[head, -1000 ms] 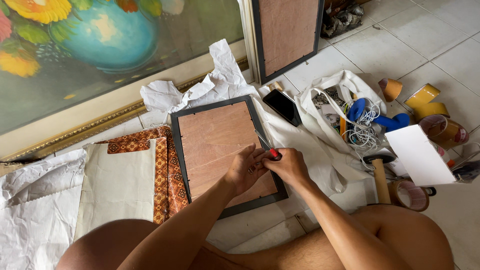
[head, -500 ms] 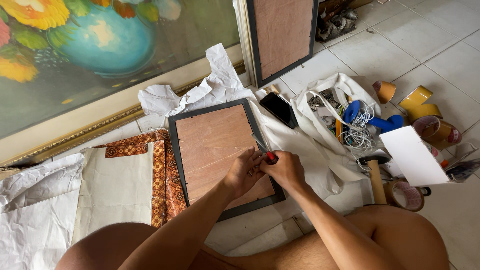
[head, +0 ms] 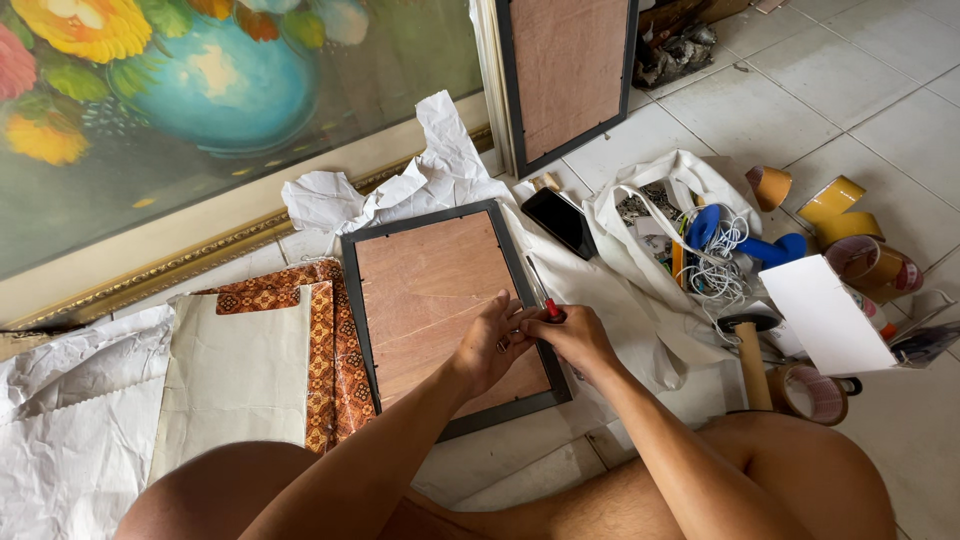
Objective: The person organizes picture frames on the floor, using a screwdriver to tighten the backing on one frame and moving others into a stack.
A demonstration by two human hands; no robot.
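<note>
A dark picture frame (head: 452, 318) lies face down on white paper (head: 70, 440) on the tiled floor, its brown backing board up, near the centre of the view. Both hands meet at the frame's right rail, at about three o'clock on the frame. The right hand (head: 578, 340) is closed around a red-handled screwdriver (head: 541, 292), whose thin shaft points up toward twelve o'clock along the rail. The left hand (head: 492, 345) rests on the backing board just beside it, fingers curled and touching the right hand; whether it pinches anything cannot be told. At nine o'clock from the frame lies a patterned orange-brown cloth (head: 320, 350) with a pale sheet (head: 235, 375) over it. At one o'clock a black phone (head: 560, 222) lies on the paper, near a white bag (head: 665, 240) holding a blue tool and white cord. At three o'clock stand several brown tape rolls (head: 850, 215), a white card (head: 825, 315) and a wooden-handled hammer (head: 748, 350). A large flower painting (head: 200, 90) leans at eleven o'clock, and a second frame (head: 568, 70) stands at twelve o'clock.
</note>
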